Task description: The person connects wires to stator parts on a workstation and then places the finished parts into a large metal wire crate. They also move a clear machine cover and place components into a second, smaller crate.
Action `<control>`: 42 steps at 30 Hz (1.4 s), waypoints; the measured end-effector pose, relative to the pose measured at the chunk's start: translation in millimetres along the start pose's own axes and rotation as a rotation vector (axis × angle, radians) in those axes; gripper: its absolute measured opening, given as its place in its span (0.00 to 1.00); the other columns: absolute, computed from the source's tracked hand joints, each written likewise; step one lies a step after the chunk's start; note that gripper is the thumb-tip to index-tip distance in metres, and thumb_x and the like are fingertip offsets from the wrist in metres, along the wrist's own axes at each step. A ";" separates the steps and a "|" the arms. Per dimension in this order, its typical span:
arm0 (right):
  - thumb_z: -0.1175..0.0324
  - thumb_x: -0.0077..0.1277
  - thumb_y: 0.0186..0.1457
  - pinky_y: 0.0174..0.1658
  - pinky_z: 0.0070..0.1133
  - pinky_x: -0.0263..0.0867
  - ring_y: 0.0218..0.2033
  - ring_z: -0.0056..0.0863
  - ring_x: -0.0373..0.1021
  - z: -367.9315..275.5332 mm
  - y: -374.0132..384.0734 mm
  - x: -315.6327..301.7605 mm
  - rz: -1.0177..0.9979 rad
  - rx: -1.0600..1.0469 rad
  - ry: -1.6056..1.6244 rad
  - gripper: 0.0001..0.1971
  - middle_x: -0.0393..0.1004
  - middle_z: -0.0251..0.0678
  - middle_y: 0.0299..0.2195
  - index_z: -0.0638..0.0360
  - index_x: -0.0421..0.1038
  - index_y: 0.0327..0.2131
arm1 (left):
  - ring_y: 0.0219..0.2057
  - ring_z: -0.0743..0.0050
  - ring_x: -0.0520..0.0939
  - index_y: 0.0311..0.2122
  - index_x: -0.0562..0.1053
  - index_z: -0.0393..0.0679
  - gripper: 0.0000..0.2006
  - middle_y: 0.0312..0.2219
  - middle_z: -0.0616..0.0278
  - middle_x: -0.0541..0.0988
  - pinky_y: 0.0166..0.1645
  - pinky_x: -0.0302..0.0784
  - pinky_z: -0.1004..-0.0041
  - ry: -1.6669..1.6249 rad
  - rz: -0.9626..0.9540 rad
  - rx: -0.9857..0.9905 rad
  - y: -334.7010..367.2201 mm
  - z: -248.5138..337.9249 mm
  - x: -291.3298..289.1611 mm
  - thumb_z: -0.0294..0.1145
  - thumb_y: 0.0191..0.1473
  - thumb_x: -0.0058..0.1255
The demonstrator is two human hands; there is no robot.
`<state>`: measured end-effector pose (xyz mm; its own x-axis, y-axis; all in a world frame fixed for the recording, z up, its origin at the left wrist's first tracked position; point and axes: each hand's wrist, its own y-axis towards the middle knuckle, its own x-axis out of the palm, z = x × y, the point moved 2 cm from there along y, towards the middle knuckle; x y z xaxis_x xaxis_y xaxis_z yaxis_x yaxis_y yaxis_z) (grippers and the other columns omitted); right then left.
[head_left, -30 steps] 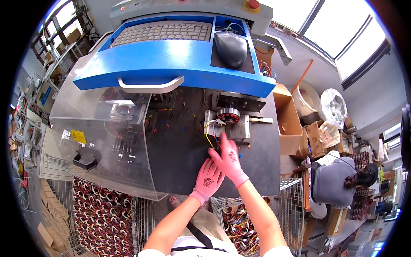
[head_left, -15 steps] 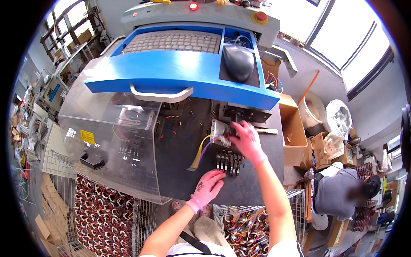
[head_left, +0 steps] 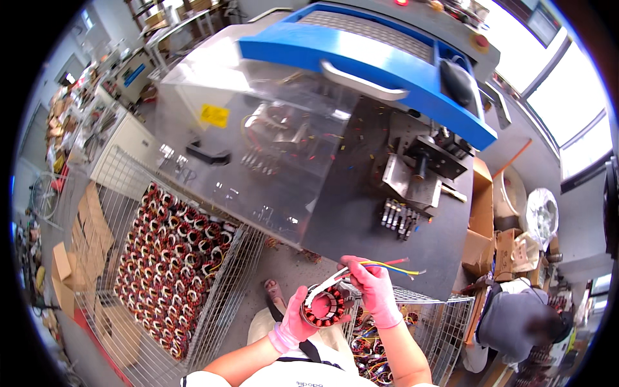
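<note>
Pink-gloved, the left hand (head_left: 295, 320) curls around the left side of a copper-wound ring (head_left: 335, 315), which is held in front of the person's body, apart from the dark worktop (head_left: 361, 219). The right hand (head_left: 374, 291) has thumb and fingers closed on the ring's white-sleeved leads (head_left: 331, 282), whose red, yellow and blue ends stick out to the right. Further left, a wire basket (head_left: 242, 274) bears many similar rings (head_left: 171, 277).
</note>
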<state>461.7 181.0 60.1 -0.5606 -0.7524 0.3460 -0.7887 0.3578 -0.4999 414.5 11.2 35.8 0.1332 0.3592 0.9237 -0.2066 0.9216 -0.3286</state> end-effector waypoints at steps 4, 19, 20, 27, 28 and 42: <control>0.65 0.52 0.59 0.33 0.11 0.67 0.29 0.15 0.70 19.4 -8.5 62.0 -0.010 -0.003 0.348 0.17 0.76 0.36 0.39 0.67 0.70 0.48 | 0.59 0.46 0.66 0.63 0.57 0.45 0.41 0.58 0.54 0.65 0.62 0.59 0.47 -0.163 0.039 0.043 -49.8 11.6 -24.3 0.68 0.53 0.38; 0.64 0.55 0.50 0.33 0.28 0.68 0.31 0.36 0.72 166.5 -51.3 371.0 -0.672 -0.622 -1.348 0.08 0.72 0.35 0.27 0.54 0.75 0.33 | 0.48 0.62 0.75 0.47 0.73 0.56 0.30 0.45 0.68 0.76 0.48 0.70 0.57 -0.472 0.363 0.467 -303.8 97.4 -141.8 0.68 0.53 0.35; 0.63 0.54 0.51 0.34 0.28 0.68 0.32 0.36 0.72 171.9 -48.8 384.2 -0.721 -0.528 -1.318 0.08 0.73 0.36 0.28 0.55 0.76 0.33 | 0.48 0.62 0.75 0.47 0.73 0.54 0.30 0.46 0.66 0.76 0.47 0.71 0.58 -0.498 0.334 0.503 -312.5 99.0 -153.8 0.67 0.54 0.34; 0.51 0.55 0.49 0.45 0.29 0.65 0.41 0.37 0.69 205.0 -29.1 453.4 -1.458 -0.339 -1.502 0.20 0.73 0.39 0.37 0.60 0.76 0.35 | 0.44 0.61 0.78 0.47 0.73 0.46 0.28 0.41 0.60 0.78 0.52 0.72 0.60 -0.686 0.354 0.651 -368.1 117.1 -194.3 0.59 0.59 0.34; 0.51 0.56 0.47 0.45 0.29 0.65 0.42 0.37 0.68 217.2 -23.6 453.0 -1.479 -0.367 -1.528 0.20 0.72 0.38 0.38 0.60 0.75 0.34 | 0.46 0.60 0.77 0.48 0.73 0.47 0.27 0.43 0.61 0.78 0.53 0.71 0.59 -0.694 0.388 0.689 -364.6 113.0 -206.0 0.59 0.59 0.36; 0.61 0.55 0.48 0.42 0.33 0.68 0.41 0.41 0.70 483.6 270.0 382.8 -0.862 -0.375 -1.782 0.12 0.70 0.41 0.40 0.56 0.72 0.35 | 0.52 0.62 0.69 0.56 0.60 0.50 0.19 0.51 0.61 0.68 0.59 0.65 0.48 -0.674 0.892 0.658 -372.6 17.1 -382.3 0.47 0.65 0.32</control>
<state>156.2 -277.9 -326.4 0.5625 -0.2730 -0.7804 -0.7978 -0.4272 -0.4256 424.0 -472.0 -191.5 -0.7677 0.4864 0.4172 -0.4306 0.0905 -0.8980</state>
